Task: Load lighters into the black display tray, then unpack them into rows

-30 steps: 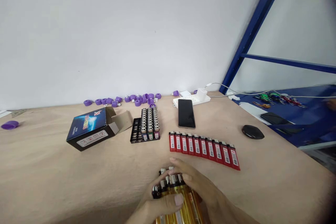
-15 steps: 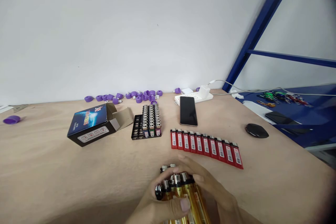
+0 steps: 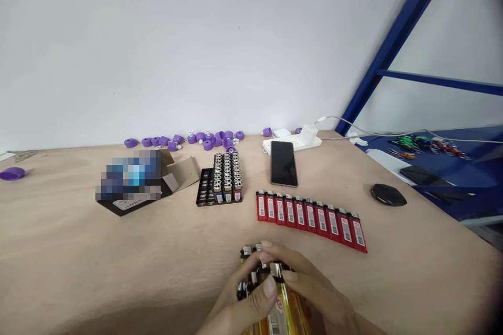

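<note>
My left hand (image 3: 239,306) and right hand (image 3: 318,285) gripped a bundle of gold lighters (image 3: 285,314) near the tabletop's (image 3: 118,272) front edge, fingers pressed around it. Ten red lighters (image 3: 310,222) lay lined up beyond; the black tray (image 3: 205,188) held lighters, its left slots bare.

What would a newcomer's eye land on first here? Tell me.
A neat, slanted row of red plastic lighters lies across the beige table top, just beyond the hands. The left hand and right hand grip a bunch of gold-bodied lighters at the near side. Round purple plastic pieces straggle along the foot of the far wall.
</note>
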`<action>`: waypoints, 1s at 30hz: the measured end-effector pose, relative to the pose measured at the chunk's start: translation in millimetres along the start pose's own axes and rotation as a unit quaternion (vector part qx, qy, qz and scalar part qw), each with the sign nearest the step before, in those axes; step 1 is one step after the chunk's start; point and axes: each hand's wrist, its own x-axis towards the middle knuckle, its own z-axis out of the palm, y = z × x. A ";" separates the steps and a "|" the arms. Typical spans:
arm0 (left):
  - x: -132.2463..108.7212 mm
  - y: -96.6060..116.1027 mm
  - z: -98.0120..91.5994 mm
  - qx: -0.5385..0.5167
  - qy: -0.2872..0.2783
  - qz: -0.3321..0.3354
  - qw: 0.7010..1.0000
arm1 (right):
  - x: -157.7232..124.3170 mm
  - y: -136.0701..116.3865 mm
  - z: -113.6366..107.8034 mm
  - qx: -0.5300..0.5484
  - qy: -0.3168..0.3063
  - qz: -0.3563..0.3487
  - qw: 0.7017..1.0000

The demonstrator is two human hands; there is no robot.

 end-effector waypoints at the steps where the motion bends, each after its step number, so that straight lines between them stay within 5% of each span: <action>1: -1.3 1.1 2.0 -0.003 -0.002 -0.001 1.000 | 2.0 -0.1 0.7 0.002 -0.005 0.005 1.000; 7: -1.1 0.6 7.3 -0.023 -0.013 0.007 1.000 | -0.3 0.6 7.5 -0.021 -0.035 0.000 0.999; 12: 5.0 -3.8 7.4 -0.051 -0.008 0.006 0.999 | -1.2 -12.3 12.2 -0.027 -0.002 0.089 0.996; 17: 3.4 2.5 6.1 -0.058 -0.004 -0.010 0.998 | 3.3 -9.0 -1.0 -0.042 -0.116 0.098 0.988; 23: -1.1 13.3 5.4 -0.078 0.030 -0.038 0.996 | 6.0 9.0 -16.0 -0.026 -0.152 0.065 0.986; 30: -0.6 19.1 7.3 0.024 0.060 0.009 0.998 | 8.9 8.2 -26.1 -0.040 -0.209 0.086 0.973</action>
